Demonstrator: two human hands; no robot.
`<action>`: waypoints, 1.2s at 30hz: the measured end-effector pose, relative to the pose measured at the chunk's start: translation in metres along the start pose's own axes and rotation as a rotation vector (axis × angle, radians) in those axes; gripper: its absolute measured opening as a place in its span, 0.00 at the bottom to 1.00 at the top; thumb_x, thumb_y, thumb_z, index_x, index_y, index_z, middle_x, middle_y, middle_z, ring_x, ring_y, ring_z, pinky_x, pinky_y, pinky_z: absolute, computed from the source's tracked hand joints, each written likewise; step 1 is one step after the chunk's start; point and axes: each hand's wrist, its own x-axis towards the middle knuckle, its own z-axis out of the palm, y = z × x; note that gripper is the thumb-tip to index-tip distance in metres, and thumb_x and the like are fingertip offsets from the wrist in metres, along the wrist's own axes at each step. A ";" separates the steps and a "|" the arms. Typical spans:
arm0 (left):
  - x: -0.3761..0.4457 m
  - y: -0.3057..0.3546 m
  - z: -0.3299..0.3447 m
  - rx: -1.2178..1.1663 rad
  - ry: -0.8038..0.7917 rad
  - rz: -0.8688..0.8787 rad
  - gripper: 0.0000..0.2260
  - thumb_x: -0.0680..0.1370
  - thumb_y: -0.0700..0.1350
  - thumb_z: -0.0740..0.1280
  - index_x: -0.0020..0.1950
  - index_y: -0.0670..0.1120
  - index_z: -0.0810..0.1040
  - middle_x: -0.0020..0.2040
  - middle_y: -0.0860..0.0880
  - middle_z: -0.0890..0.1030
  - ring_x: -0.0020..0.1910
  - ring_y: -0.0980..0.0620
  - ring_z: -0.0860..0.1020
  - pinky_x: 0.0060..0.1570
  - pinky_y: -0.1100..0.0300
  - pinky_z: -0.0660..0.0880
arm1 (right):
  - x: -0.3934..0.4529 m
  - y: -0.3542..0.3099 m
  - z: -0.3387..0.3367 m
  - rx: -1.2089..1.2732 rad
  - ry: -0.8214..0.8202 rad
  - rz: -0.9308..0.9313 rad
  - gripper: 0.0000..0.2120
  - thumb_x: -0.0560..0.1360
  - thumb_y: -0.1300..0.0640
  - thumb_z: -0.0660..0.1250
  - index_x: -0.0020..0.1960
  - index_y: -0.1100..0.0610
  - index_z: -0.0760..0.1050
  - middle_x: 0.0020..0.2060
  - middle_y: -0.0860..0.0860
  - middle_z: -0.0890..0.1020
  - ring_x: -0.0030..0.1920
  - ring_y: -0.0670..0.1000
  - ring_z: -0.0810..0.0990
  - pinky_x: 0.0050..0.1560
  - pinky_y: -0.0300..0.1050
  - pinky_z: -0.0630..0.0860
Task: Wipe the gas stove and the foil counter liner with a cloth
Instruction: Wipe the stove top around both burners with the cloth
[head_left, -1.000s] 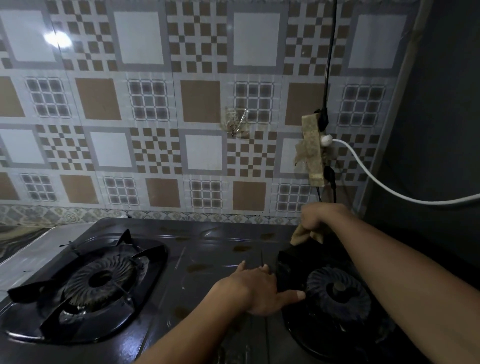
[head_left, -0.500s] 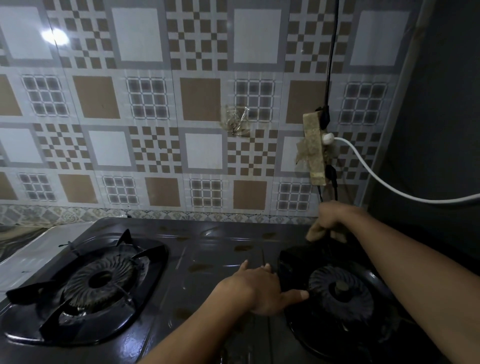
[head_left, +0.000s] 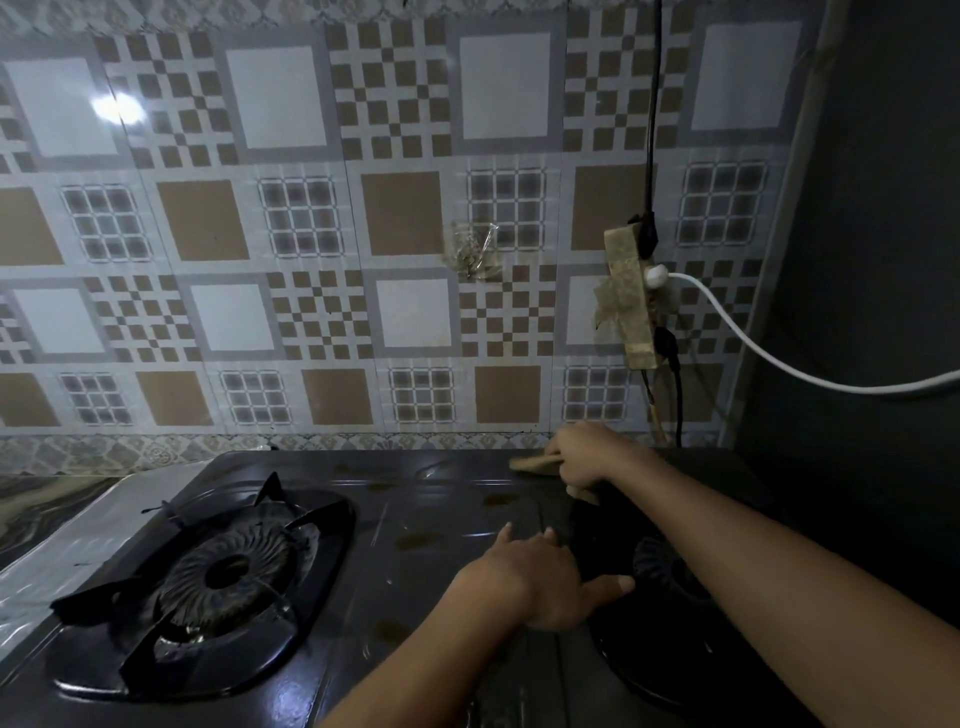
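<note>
My right hand (head_left: 584, 454) reaches far, gripping the cloth (head_left: 535, 462) against the gas stove (head_left: 441, 499); nearer, my left hand (head_left: 535, 582) lies flat beside the right burner (head_left: 670, 571).

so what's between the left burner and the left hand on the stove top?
Head view: only bare dark stove top with brownish stains lies between the left black ribbed burner and the left hand.

glossy dark metal stove (head_left: 426, 519), shiny foil liner (head_left: 78, 551), tan cloth (head_left: 535, 462)
</note>
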 end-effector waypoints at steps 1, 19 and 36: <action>0.000 0.000 0.001 -0.005 0.005 0.003 0.37 0.78 0.69 0.42 0.79 0.46 0.52 0.79 0.44 0.55 0.79 0.49 0.47 0.74 0.42 0.40 | -0.002 0.002 -0.002 0.034 -0.050 -0.031 0.09 0.70 0.66 0.61 0.42 0.56 0.76 0.41 0.54 0.78 0.41 0.54 0.75 0.38 0.47 0.71; -0.002 0.001 0.000 -0.022 0.003 -0.015 0.38 0.78 0.69 0.43 0.79 0.45 0.51 0.79 0.43 0.54 0.78 0.50 0.47 0.74 0.42 0.41 | 0.004 -0.005 0.007 0.202 0.040 0.037 0.19 0.70 0.64 0.59 0.58 0.53 0.79 0.46 0.54 0.79 0.43 0.52 0.76 0.38 0.44 0.73; -0.008 0.005 -0.001 -0.032 0.003 -0.042 0.38 0.78 0.69 0.43 0.79 0.43 0.53 0.79 0.43 0.54 0.78 0.50 0.47 0.75 0.42 0.42 | -0.006 -0.014 -0.002 0.238 -0.065 -0.129 0.23 0.73 0.67 0.56 0.59 0.48 0.79 0.52 0.51 0.80 0.48 0.51 0.78 0.48 0.48 0.78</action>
